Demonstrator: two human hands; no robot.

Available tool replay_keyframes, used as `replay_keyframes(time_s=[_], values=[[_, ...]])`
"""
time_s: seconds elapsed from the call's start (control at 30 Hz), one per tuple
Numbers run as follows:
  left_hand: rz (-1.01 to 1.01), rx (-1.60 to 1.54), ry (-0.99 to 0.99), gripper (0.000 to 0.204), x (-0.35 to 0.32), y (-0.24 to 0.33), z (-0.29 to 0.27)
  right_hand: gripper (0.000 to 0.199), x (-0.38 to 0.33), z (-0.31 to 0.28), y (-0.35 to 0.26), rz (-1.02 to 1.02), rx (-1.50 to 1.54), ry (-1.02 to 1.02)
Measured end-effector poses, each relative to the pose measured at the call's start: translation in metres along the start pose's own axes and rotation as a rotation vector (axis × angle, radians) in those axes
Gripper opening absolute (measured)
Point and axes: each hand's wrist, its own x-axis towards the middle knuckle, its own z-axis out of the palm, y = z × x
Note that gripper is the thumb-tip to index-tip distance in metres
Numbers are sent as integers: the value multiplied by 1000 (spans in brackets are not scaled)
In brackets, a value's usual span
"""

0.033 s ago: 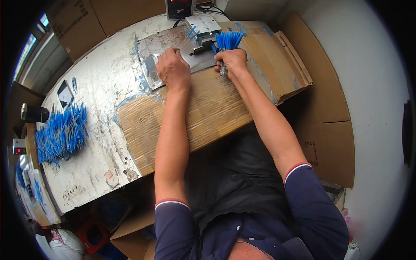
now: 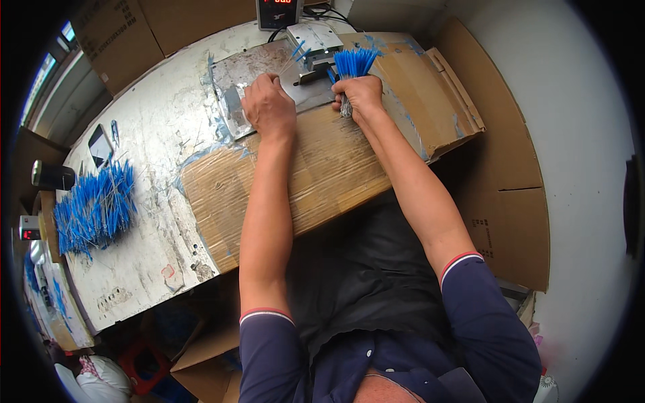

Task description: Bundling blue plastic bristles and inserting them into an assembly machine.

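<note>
My right hand [image 2: 363, 94] is closed round a thick bundle of thin blue-tipped wires [image 2: 355, 64]. Their blue ends fan out above the fist, and silvery ends hang below it. To its left, my left hand [image 2: 269, 107] is over the metal plate [image 2: 252, 67], fingers bent and pressed together on a few blue-tipped wires [image 2: 297, 52]. Its fingertips are partly hidden behind the hand. Just beyond both hands sits a small metal device [image 2: 314, 41] with a dark arm pointing left. Some blue shows beside that arm, close to the right hand.
A large heap of blue-tipped wires [image 2: 97, 205] lies on the white table's left side, near a phone [image 2: 101, 146] and a dark cylinder [image 2: 54, 176]. A box with a red display [image 2: 279, 13] stands at the back. Flattened cardboard [image 2: 322, 168] covers the table's front edge.
Both hands and the wires in them look the same as before. Only the red display at the back shows differently lit digits.
</note>
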Motion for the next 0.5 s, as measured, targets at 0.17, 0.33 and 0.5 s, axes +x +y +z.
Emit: replay_keyframes(time_s=[0.17,0.33,0.5], values=[[81,-47,61,9,5,1,4,14,2,6,-5,-5,16,31],[101,-116,0,10,-4,14,6,12,1,-2,-4,41,156,-48],[130,-151,-128,9,-6,13,6,11,-4,-20,-4,50,266,-208]])
